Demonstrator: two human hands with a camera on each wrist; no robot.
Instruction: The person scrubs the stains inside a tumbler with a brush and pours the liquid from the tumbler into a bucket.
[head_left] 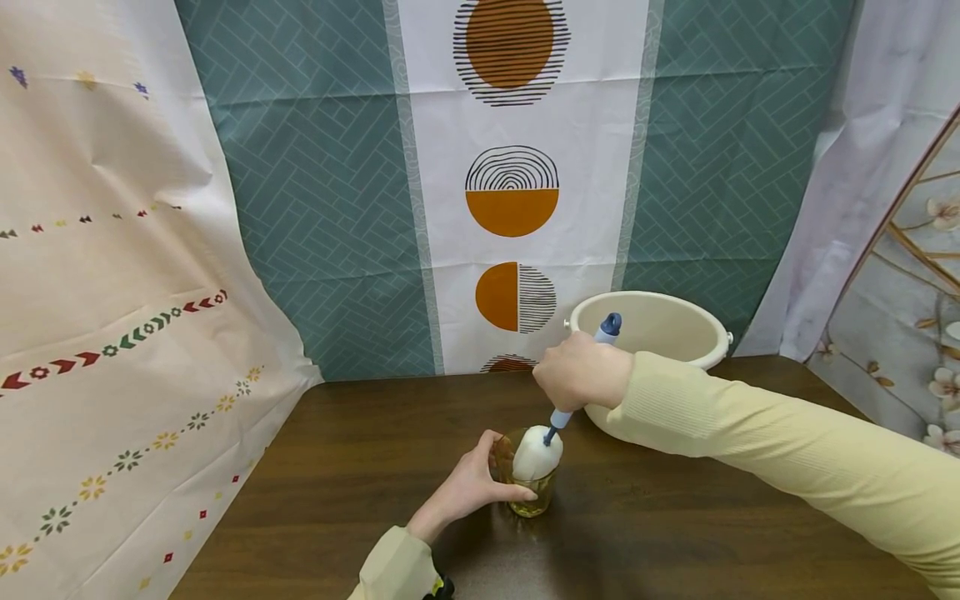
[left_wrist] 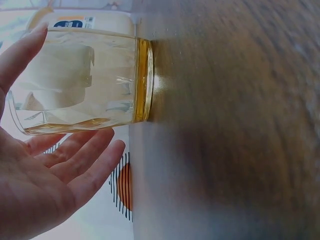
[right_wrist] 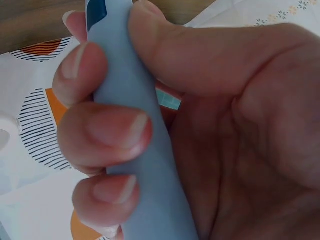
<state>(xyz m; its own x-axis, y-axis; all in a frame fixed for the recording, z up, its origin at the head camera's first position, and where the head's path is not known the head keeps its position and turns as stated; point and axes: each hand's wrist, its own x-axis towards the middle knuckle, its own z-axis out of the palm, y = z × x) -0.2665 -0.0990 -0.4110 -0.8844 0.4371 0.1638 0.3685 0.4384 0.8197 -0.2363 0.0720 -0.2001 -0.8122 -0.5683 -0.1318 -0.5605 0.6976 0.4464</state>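
An amber-tinted drinking glass [head_left: 542, 498] stands upright on the dark wooden table. My left hand [head_left: 467, 485] holds it from the left, thumb on the near side and fingers around the far side. The left wrist view shows the clear faceted wall of the glass [left_wrist: 111, 105] between thumb and fingers. My right hand [head_left: 581, 371] grips the light blue handle of a sponge cup brush [head_left: 536, 455], its white head partly inside the glass. In the right wrist view the fingers and thumb wrap firmly round that handle [right_wrist: 132, 90].
A cream bucket [head_left: 652, 321] stands behind and to the right of the glass, close to my right forearm. The wooden table [head_left: 360, 492] meets a patterned cloth backdrop [head_left: 322, 192] at its back edge. More patterned cloth hangs on both sides.
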